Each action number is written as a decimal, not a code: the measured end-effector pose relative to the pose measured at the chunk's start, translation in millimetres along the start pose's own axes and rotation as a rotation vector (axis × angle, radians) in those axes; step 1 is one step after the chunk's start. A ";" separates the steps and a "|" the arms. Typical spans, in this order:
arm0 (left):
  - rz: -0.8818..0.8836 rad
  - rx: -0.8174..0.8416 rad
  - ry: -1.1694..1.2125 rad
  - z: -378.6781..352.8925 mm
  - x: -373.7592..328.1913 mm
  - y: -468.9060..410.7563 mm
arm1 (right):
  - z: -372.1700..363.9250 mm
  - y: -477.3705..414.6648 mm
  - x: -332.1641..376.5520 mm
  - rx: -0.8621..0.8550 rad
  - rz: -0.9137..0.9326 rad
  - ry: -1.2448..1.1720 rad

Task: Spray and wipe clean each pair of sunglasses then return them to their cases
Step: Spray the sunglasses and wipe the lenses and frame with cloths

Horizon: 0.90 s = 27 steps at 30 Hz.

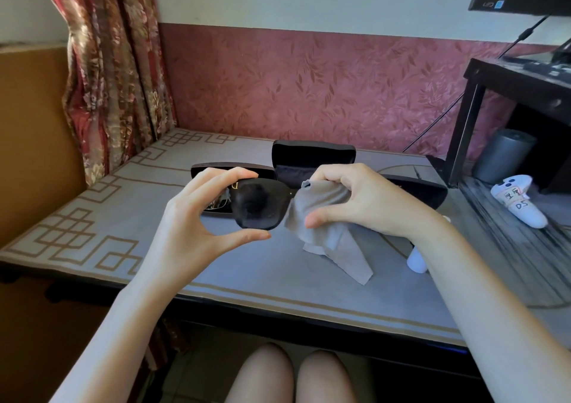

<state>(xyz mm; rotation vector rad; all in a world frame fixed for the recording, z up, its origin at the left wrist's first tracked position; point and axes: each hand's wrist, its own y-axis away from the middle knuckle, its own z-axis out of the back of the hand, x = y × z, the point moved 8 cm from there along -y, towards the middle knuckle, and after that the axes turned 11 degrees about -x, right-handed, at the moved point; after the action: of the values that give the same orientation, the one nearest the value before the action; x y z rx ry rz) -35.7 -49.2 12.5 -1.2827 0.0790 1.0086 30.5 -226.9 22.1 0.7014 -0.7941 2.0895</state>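
Observation:
Black sunglasses are held up over the table. My left hand pinches the left lens between the fingers on top and the thumb below. My right hand grips a grey cleaning cloth pressed over the right lens, which is hidden; the cloth's tail hangs down to the table. Behind stands an open black case. Another open case lies at the left, and a third dark case at the right is partly hidden by my wrist. A white bottle peeks from under my right forearm.
The grey table mat has a gold border pattern. A black stand at the right holds a grey cylinder, with a white game controller in front. A curtain hangs at the left. My knees show below the table edge.

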 end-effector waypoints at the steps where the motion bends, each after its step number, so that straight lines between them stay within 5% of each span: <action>1: 0.001 -0.003 0.005 0.0 0.2 -0.5 | 0.5 -1.0 1.7 -0.022 0.004 -0.022; 16: 0.005 -0.033 0.059 2.4 3.3 -1.3 | 2.5 -16.3 44.0 -0.107 0.146 -0.076; 23: 0.005 -0.022 0.032 2.5 4.4 0.2 | -29.8 -14.5 40.6 0.054 0.168 0.348; 27: 0.021 -0.041 0.034 7.4 8.9 0.9 | -3.3 -4.5 25.8 -0.046 0.082 0.217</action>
<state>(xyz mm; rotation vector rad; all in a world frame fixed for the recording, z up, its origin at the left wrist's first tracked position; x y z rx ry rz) -34.5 -38.1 9.3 -1.3387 0.0982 1.0111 19.4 -210.1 39.3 0.4142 -0.7566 2.1696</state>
